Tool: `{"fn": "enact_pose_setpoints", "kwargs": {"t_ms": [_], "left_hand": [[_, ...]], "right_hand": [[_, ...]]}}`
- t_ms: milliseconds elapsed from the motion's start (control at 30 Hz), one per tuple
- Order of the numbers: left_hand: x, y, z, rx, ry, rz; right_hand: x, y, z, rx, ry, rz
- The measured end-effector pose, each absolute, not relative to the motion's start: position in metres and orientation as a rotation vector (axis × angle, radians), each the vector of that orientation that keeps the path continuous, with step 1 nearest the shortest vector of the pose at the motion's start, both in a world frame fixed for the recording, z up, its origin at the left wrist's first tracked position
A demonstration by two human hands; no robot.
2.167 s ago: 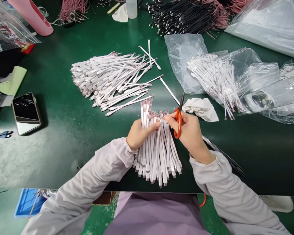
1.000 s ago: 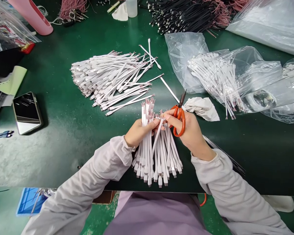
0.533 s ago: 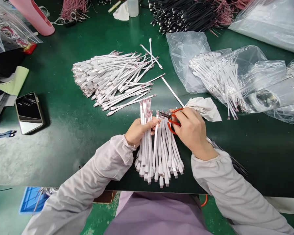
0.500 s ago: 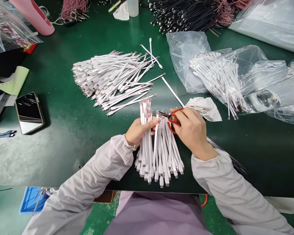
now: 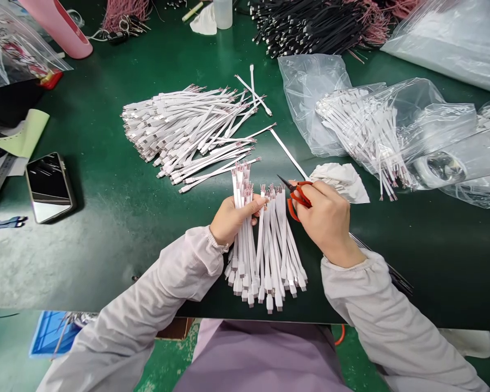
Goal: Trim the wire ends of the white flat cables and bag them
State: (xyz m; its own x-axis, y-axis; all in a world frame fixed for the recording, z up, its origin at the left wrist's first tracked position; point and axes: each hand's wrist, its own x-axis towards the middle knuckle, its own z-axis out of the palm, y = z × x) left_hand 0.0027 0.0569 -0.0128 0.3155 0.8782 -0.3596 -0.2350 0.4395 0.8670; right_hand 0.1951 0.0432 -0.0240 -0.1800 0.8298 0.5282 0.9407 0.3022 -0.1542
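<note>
My left hand (image 5: 239, 216) is closed around part of a bunch of short white cables (image 5: 269, 256), thumb across the front. Their frayed pinkish wire ends point away from me, and the plugs fan out toward the table's near edge. Just right of the wire ends, my right hand (image 5: 324, 218) grips red-handled cutters (image 5: 300, 196). The dark tips of the cutters point up and left, apart from the cables. Beyond my left hand lies a large heap of similar white cables (image 5: 188, 128), with a single cable (image 5: 289, 152) to its right.
A phone (image 5: 49, 188) lies at left. Clear bags (image 5: 316, 103) with white cables and a crumpled tissue (image 5: 343, 181) are at right. Black cables (image 5: 310, 27) are piled at the back. Thin dark rods (image 5: 396, 277) lie beside my right forearm. A blue bin (image 5: 51, 335) is below the table edge.
My right hand has drawn the cutters slightly right, and their tips have left the wire ends. The left hand still holds its cables in nearly the same place.
</note>
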Motion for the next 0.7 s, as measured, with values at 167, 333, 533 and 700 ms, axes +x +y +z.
{"fn": "enact_pose_setpoints", "kwargs": {"t_ms": [167, 333, 533, 700], "left_hand": [[0.003, 0.056, -0.016, 0.981, 1.069, 0.894], [0.004, 0.056, -0.017, 1.061, 1.122, 0.919], [0.005, 0.055, -0.019, 1.092, 1.134, 0.954], [0.005, 0.054, -0.021, 1.082, 1.177, 0.959]], "right_hand": [[0.193, 0.046, -0.017, -1.397, -2.254, -0.283], [0.199, 0.051, -0.012, -1.394, -2.363, -0.431], [0.205, 0.051, -0.009, -1.375, -2.464, -0.393], [0.204, 0.052, -0.008, -1.373, -2.494, -0.365]]}}
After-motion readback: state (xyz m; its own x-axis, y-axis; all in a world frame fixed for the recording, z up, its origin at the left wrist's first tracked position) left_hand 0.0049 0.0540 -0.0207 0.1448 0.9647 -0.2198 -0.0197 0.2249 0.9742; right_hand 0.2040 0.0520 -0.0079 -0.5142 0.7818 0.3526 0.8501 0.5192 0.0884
